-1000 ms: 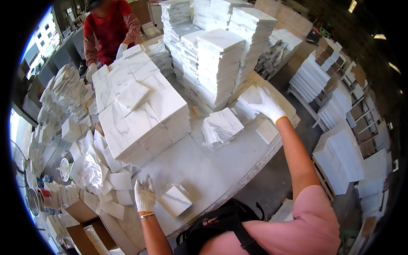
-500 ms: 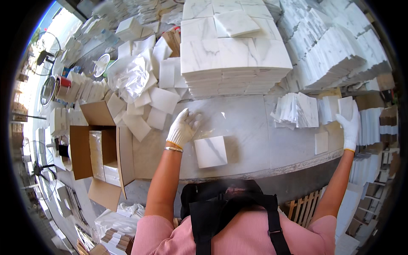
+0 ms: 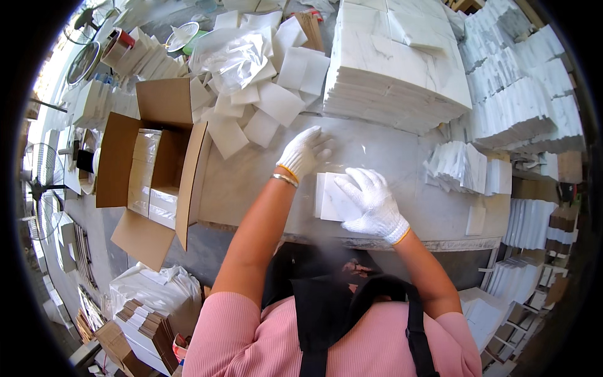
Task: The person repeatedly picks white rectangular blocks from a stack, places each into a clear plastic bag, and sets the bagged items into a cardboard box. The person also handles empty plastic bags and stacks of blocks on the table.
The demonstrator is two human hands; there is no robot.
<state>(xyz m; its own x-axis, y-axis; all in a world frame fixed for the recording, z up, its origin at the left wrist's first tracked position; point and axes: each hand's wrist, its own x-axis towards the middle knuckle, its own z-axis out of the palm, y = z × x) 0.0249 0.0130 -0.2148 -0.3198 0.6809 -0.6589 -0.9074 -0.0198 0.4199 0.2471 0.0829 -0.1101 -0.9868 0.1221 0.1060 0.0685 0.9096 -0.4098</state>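
Note:
Two square white marble tiles [image 3: 333,202] lie near the middle of the table, one overlapping the other and leaving a strip of the lower one showing at the left. My right hand [image 3: 372,206], in a white knit glove, grips the upper tile at its right side, fingers spread over its face. My left hand [image 3: 304,152], gloved too, hovers just up and left of the tiles with its fingers apart and nothing in them. Beyond it lie loose white foam sheets [image 3: 279,103]. A leaning row of tiles [image 3: 457,166] stands at the right.
An open cardboard box [image 3: 164,91] holding wrapped white packs stands at the left. A big block of stacked marble tiles [image 3: 396,94] rises at the back, with more stacks [image 3: 521,113] at the far right. The stone table [image 3: 232,188] ends close to my body.
My right hand has come from the far right to the middle with a tile, now over the one lying there. My left hand stays open near it. The view has shifted.

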